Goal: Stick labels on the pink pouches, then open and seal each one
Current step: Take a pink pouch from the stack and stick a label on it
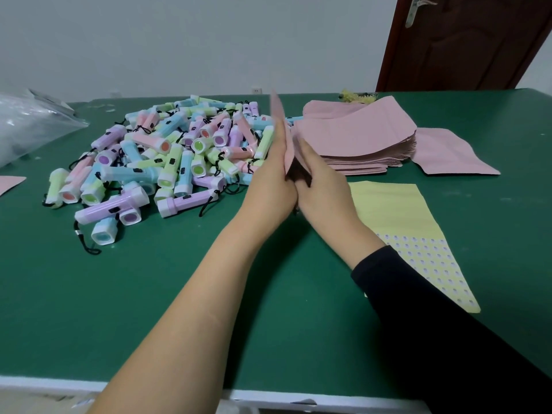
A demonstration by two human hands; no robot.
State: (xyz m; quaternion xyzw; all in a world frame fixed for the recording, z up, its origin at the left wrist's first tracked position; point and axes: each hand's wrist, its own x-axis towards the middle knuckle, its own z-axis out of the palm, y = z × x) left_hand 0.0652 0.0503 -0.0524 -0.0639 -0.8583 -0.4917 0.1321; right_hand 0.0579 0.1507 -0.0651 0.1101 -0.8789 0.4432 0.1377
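Observation:
A pink pouch (279,115) stands on edge, upright between my two palms at the table's middle. My left hand (273,180) lies flat against its left face with straight fingers. My right hand (319,177) presses the other face, its fingertips at the pouch's lower edge. A stack of pink pouches (355,138) lies just right of my hands. One loose pink pouch (448,153) lies flat further right. A yellow label sheet (409,231) lies under my right forearm, with small labels on its near half.
A heap of pastel toy flashlights (167,156) covers the green table (149,294) left of my hands. A clear plastic bag (27,127) sits at far left, and a pink pouch corner (10,183) below it. A brown door (466,43) stands behind.

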